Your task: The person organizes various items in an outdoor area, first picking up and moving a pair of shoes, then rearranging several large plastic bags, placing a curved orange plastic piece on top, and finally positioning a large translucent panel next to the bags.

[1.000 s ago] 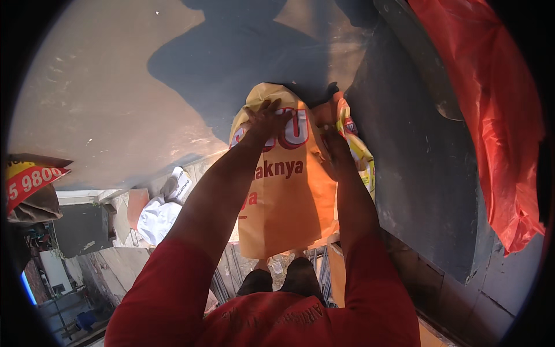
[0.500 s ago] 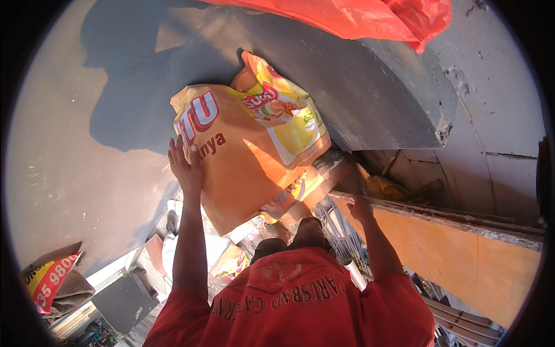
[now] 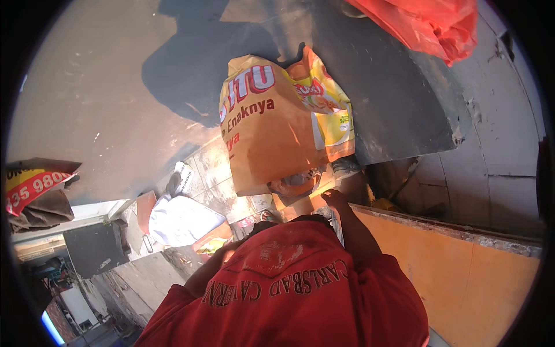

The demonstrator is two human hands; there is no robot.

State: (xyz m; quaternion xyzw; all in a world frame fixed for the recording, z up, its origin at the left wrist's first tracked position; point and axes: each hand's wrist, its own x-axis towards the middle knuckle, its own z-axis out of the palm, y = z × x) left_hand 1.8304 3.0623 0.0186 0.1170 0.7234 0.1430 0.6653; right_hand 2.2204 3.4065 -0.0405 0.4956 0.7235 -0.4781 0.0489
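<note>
While your right hand (image 3: 339,201) is hovering in the head view just below the lower edge of the orange printed sheet (image 3: 269,141), its fingers are showing partly bent; whether they are holding or touching anything, I cannot tell. Your left hand (image 3: 230,250) is sitting low, with your red shirt (image 3: 289,283) mostly covering it, so its opening and any hold are escaping inspection. Ahead of you, the sheet is resting against the broad grey surface (image 3: 92,115), its lower part extending toward your feet and its yellow section (image 3: 342,128) facing right. A white bundle (image 3: 184,220) is lying apart, left of the sheet. Red plastic (image 3: 428,26) is occupying the upper right; an orange board (image 3: 439,254) is extending rightward near your right hand.
</note>
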